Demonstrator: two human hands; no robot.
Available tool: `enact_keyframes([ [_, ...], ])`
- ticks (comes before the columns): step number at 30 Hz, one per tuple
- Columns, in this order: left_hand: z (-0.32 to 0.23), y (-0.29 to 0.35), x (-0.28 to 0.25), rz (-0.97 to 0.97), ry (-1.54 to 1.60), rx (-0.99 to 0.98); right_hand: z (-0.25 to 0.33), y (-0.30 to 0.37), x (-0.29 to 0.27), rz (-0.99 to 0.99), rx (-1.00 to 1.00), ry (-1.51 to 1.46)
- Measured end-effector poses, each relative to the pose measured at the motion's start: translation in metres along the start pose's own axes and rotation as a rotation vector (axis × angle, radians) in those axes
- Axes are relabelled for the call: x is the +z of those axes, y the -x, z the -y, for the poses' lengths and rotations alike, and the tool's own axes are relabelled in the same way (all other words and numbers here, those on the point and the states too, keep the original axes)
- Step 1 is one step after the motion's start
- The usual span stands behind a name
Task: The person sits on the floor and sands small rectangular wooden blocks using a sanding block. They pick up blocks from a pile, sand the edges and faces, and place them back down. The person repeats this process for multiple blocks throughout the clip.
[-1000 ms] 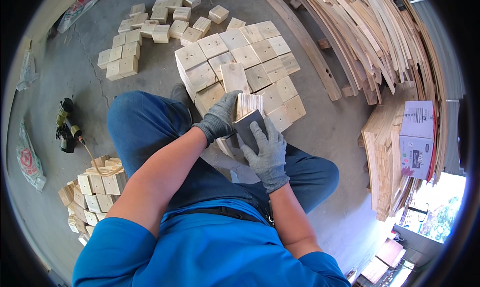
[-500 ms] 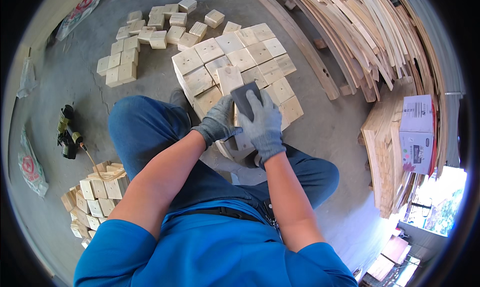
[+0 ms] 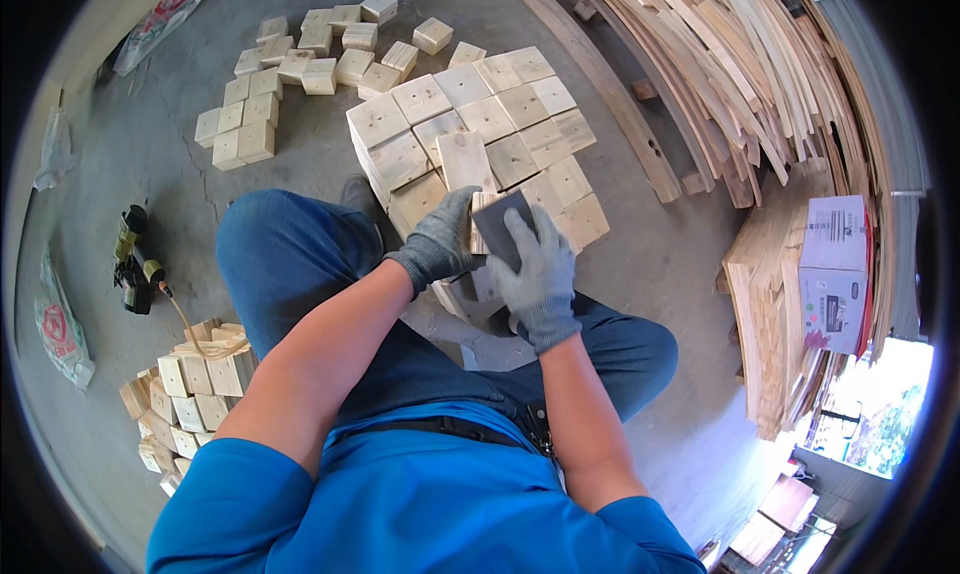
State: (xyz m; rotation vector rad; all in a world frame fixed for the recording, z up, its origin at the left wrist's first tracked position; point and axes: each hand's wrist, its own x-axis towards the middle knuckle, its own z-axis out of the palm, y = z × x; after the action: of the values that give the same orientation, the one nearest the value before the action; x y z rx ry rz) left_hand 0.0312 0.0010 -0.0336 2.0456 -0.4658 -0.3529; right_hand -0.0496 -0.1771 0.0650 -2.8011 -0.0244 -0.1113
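My left hand (image 3: 445,237), in a grey knit glove, is closed on the left side of a pale wooden block (image 3: 481,236) at the near edge of a block stack. My right hand (image 3: 538,274), gloved too, grips a flat dark grey sanding block (image 3: 503,230). The sanding block is tilted and overlaps the right side of the wooden block in view; whether they touch I cannot tell. Just beyond my left fingers, another wooden block (image 3: 465,158) lies raised on the stack (image 3: 487,117) of tightly set blocks.
Loose wooden blocks (image 3: 355,66) lie on the floor beyond the stack. More blocks (image 3: 198,379) are piled at my left, near a dark nail gun (image 3: 135,261) with a hose. Long timber strips (image 3: 720,64) and a carton (image 3: 833,274) stand at the right.
My right hand has shifted slightly right and toward me with the sanding block, which is now turned at a different angle. More of the wooden block's side shows. My left hand stays nearly still.
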Motion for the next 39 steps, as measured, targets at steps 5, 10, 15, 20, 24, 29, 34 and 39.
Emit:
enact_keyframes([
  [5,0.013,-0.003,0.009,-0.032,0.059,0.044,-0.005,-0.058,0.005,-0.023,0.077,0.011],
  [10,0.014,-0.001,0.009,-0.068,-0.006,0.054,0.0,-0.039,0.004,0.002,0.082,0.004],
  [15,0.001,0.0,0.0,-0.025,0.047,0.033,-0.003,0.034,-0.006,0.025,0.017,0.009],
  [20,0.001,-0.001,0.005,-0.054,0.09,0.044,-0.011,0.059,-0.013,0.044,-0.014,-0.004],
  [24,0.001,-0.003,0.004,-0.02,0.047,0.026,-0.017,0.033,-0.008,0.006,-0.029,-0.008],
  [29,0.01,-0.002,0.004,-0.035,0.038,0.059,-0.025,-0.042,0.002,-0.057,-0.012,0.006],
  [34,0.009,-0.003,0.008,-0.038,0.109,0.08,-0.055,-0.091,-0.014,-0.042,0.087,-0.017],
  [39,0.012,-0.002,0.005,-0.031,0.112,0.074,-0.073,-0.095,-0.045,0.062,0.016,0.0],
])
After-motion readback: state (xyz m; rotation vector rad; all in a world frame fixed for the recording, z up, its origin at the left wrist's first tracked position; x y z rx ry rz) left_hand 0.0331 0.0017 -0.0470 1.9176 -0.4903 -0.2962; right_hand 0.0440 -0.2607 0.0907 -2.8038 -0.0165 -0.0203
